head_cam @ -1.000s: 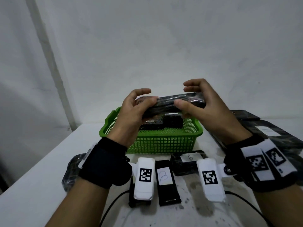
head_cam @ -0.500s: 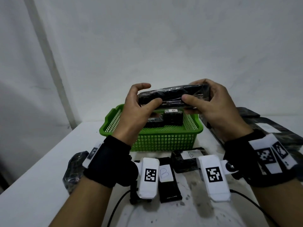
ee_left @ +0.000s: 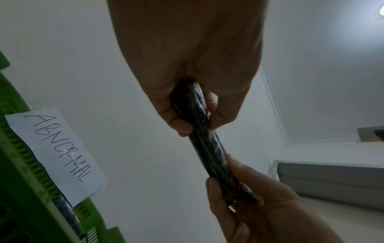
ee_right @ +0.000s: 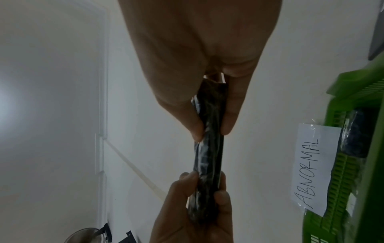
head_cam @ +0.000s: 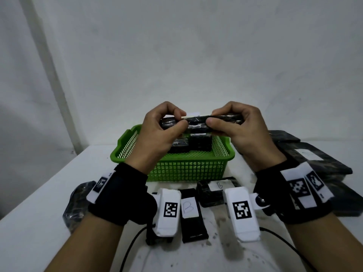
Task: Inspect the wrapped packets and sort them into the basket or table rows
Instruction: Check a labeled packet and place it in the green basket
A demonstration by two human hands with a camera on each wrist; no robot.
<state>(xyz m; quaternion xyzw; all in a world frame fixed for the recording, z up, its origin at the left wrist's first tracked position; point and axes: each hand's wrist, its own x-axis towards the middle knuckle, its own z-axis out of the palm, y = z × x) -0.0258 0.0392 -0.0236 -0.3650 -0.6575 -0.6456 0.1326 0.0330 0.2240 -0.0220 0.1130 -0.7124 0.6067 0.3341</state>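
Nearest me on the table (head_cam: 35, 218) lie packets labelled B (head_cam: 191, 213) and L (head_cam: 216, 190). Beyond them stands the green basket (head_cam: 188, 169), more packets inside. Above it I hold the black wrapped packet (head_cam: 196, 122) edge-on, its long axis running left to right: my left hand (head_cam: 159, 134) pinches one end, my right hand (head_cam: 241, 128) the other.

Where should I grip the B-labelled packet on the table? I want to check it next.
Pinch the B-labelled packet across its two long edges, coming straight down from above. It lies flat, long and narrow, on the table. The wrist cameras hide both its sides, so clearance there is unclear.
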